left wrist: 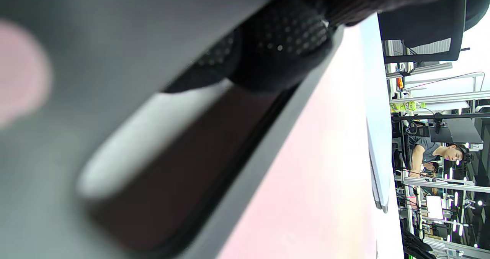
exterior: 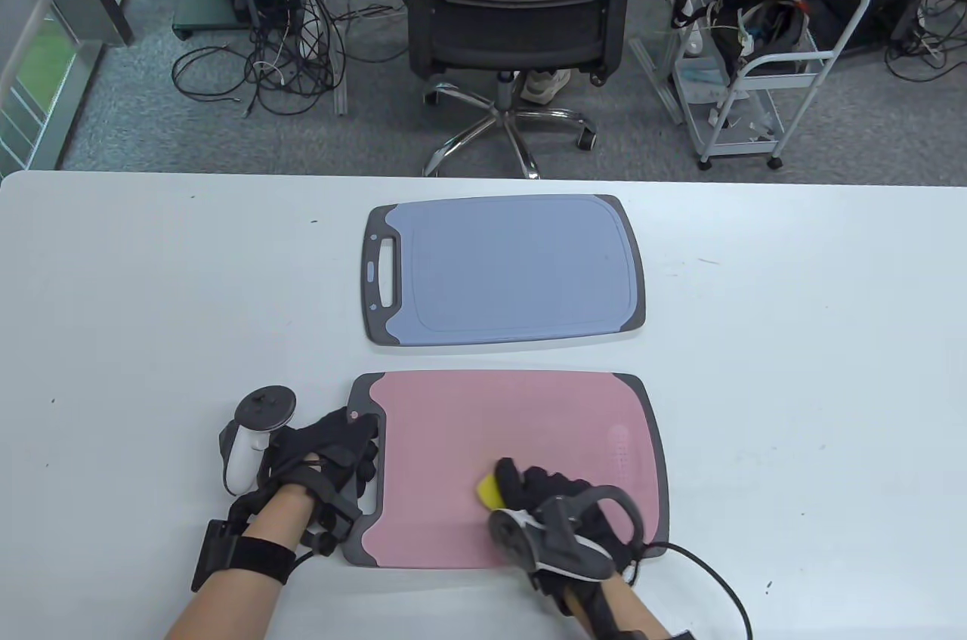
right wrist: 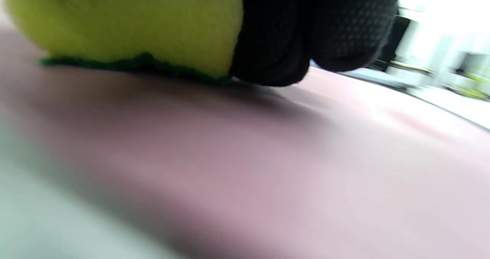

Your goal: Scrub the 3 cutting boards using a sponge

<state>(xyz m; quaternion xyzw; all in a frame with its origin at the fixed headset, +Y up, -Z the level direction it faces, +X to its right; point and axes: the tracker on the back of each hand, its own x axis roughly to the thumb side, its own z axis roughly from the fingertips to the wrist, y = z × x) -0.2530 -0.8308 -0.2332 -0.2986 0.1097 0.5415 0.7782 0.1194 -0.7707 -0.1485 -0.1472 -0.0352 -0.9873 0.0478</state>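
The right hand hides most of the sponge; the third board seems out of view.

**Even light above, blur at the wrists**

The table view is showing bright, even light with faint shadows. Both wrist views are blurring heavily up close; the pink board is smearing, and background windows are glaring white.
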